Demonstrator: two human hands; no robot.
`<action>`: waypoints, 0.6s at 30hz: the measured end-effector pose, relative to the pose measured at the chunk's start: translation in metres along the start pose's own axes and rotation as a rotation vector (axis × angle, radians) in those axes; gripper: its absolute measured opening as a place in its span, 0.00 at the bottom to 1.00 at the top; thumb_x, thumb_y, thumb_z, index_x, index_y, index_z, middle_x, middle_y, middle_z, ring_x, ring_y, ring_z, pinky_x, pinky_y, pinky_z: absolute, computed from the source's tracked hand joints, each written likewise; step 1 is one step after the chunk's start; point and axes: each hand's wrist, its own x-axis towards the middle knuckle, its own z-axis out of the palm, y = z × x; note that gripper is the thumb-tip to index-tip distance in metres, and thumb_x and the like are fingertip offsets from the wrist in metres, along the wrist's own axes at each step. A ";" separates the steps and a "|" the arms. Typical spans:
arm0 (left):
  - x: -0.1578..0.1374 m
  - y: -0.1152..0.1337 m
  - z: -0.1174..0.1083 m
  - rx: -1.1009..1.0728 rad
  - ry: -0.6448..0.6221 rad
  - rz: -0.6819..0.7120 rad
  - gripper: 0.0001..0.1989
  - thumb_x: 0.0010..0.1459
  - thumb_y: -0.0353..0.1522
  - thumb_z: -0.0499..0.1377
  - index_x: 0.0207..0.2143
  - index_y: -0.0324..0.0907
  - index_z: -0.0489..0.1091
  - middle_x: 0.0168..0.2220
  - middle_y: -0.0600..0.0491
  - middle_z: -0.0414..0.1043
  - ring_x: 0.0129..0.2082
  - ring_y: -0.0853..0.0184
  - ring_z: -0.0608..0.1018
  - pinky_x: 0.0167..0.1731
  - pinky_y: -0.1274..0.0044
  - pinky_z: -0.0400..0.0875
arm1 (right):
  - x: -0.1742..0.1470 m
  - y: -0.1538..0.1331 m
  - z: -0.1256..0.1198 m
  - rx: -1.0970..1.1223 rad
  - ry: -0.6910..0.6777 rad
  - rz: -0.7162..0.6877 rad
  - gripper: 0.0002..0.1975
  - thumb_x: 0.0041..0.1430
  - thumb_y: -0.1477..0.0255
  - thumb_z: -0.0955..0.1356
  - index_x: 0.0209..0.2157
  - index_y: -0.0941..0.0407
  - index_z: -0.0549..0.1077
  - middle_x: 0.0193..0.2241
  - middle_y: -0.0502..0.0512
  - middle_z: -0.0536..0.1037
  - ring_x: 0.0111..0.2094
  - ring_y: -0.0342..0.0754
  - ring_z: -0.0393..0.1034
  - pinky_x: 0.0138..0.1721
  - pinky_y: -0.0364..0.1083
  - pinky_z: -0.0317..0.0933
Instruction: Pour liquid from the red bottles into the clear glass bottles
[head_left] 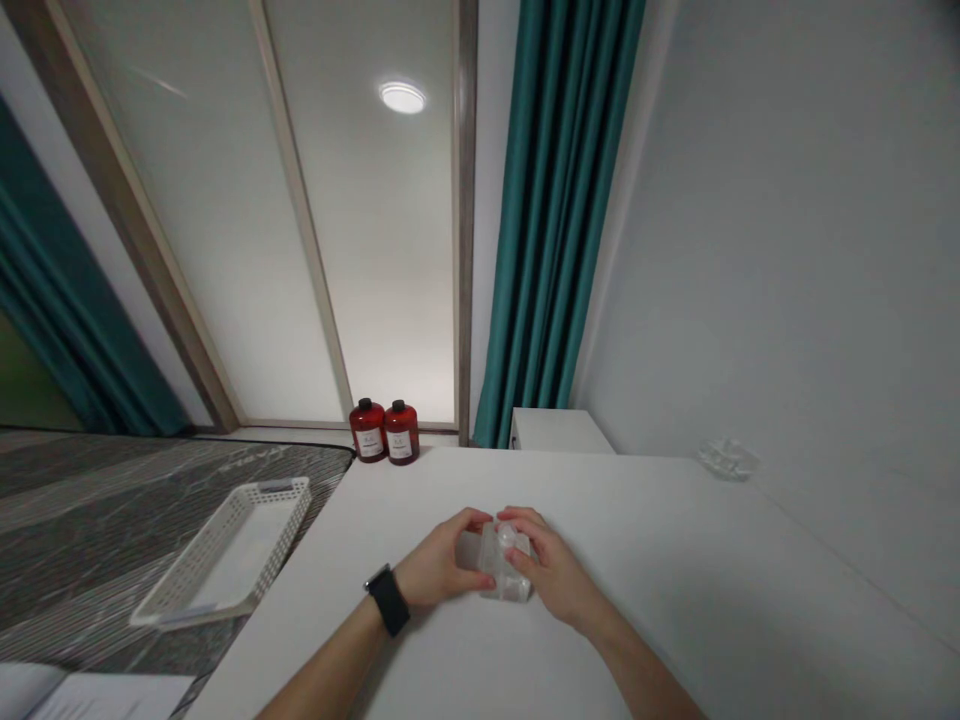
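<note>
A small clear plastic container rests on the white table in front of me, between both hands. My left hand, with a black watch on the wrist, is closed on its left side, thumb at the near edge and fingers at the far edge. From the right, my right hand grips the same container, its thumb and fingers around a rounded clear part near the top. The fingers cover much of the container, so I cannot tell whether that part is a separate piece.
Two red bottles with black caps stand at the table's far left corner. A white perforated basket lies left of the table. Some clear, glass-like thing sits at the far right by the wall. Open pages show at lower left.
</note>
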 end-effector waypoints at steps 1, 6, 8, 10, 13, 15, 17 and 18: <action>0.000 0.001 0.001 0.006 0.003 -0.002 0.32 0.42 0.30 0.72 0.50 0.41 0.66 0.49 0.48 0.74 0.49 0.57 0.74 0.51 0.67 0.66 | -0.001 0.000 0.000 -0.012 -0.001 -0.007 0.12 0.61 0.61 0.68 0.43 0.52 0.75 0.52 0.59 0.71 0.59 0.55 0.61 0.62 0.56 0.52; -0.003 0.007 0.004 0.014 0.016 -0.006 0.31 0.42 0.27 0.71 0.49 0.40 0.65 0.48 0.48 0.74 0.48 0.57 0.74 0.50 0.68 0.66 | -0.004 -0.006 0.002 -0.067 -0.011 -0.035 0.08 0.63 0.65 0.66 0.43 0.51 0.72 0.53 0.58 0.69 0.64 0.53 0.55 0.63 0.55 0.49; -0.004 0.008 0.005 0.014 0.022 -0.008 0.30 0.42 0.27 0.70 0.49 0.40 0.65 0.48 0.48 0.73 0.48 0.57 0.74 0.49 0.68 0.66 | -0.005 -0.008 0.003 -0.083 -0.006 -0.044 0.08 0.63 0.66 0.65 0.43 0.51 0.70 0.53 0.58 0.69 0.64 0.53 0.54 0.63 0.55 0.48; -0.004 0.008 0.006 0.018 0.025 -0.003 0.30 0.43 0.26 0.70 0.49 0.40 0.65 0.48 0.49 0.73 0.48 0.58 0.74 0.49 0.68 0.66 | -0.005 -0.009 0.004 -0.093 -0.005 -0.033 0.07 0.63 0.67 0.65 0.43 0.51 0.69 0.52 0.58 0.69 0.65 0.53 0.53 0.63 0.55 0.48; -0.004 0.006 0.007 0.011 0.028 0.006 0.29 0.43 0.27 0.70 0.49 0.40 0.65 0.48 0.49 0.73 0.48 0.58 0.74 0.50 0.68 0.66 | -0.005 -0.006 0.004 -0.086 -0.004 0.015 0.05 0.62 0.68 0.66 0.40 0.51 0.69 0.50 0.57 0.68 0.65 0.53 0.52 0.64 0.55 0.46; -0.004 0.003 0.007 0.003 0.021 0.007 0.29 0.43 0.28 0.70 0.48 0.40 0.65 0.47 0.49 0.73 0.48 0.58 0.74 0.50 0.68 0.67 | -0.006 -0.003 0.003 -0.059 0.024 0.050 0.07 0.59 0.68 0.67 0.40 0.51 0.68 0.52 0.57 0.66 0.65 0.54 0.51 0.64 0.55 0.46; -0.005 0.000 0.007 0.011 0.012 0.015 0.30 0.44 0.29 0.70 0.49 0.40 0.64 0.48 0.48 0.72 0.48 0.57 0.73 0.50 0.66 0.67 | -0.009 0.000 -0.002 0.000 0.004 0.116 0.18 0.54 0.68 0.71 0.46 0.51 0.65 0.56 0.58 0.62 0.63 0.55 0.55 0.62 0.55 0.51; -0.005 -0.001 0.007 0.021 0.010 0.035 0.31 0.44 0.29 0.70 0.51 0.40 0.64 0.48 0.47 0.71 0.49 0.56 0.73 0.50 0.66 0.67 | -0.010 0.001 -0.004 0.037 -0.032 0.159 0.27 0.51 0.69 0.73 0.51 0.50 0.62 0.58 0.58 0.61 0.61 0.56 0.58 0.59 0.55 0.55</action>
